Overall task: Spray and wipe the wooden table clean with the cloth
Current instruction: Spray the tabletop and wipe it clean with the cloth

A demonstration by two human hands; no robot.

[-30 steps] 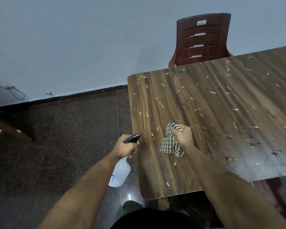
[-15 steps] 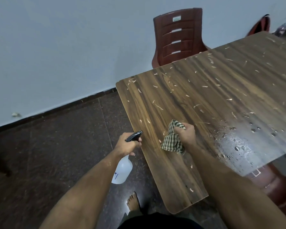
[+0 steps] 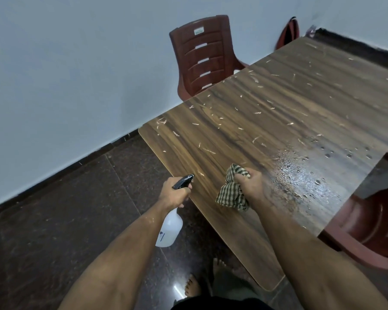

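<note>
The wooden table [image 3: 267,113] runs from the lower middle to the upper right, littered with several pale shavings. A wet patch of droplets [image 3: 305,173] glistens near its right edge. My right hand [image 3: 251,184] is closed around a crumpled green-and-white checked cloth [image 3: 231,191], resting on the tabletop just left of the wet patch. My left hand [image 3: 175,193] grips a white spray bottle [image 3: 169,229] with a black nozzle, held just off the table's left edge, nozzle pointing toward the table.
A dark red plastic chair [image 3: 202,57] stands against the white wall beyond the table. Another red chair [image 3: 367,229] sits at the table's right side. The floor is dark stone tile [image 3: 65,209]. My bare feet [image 3: 193,285] show below.
The view has swung and tilted, so the table now runs more diagonally. Both hands keep their hold, and the cloth sits closer to the wet patch.
</note>
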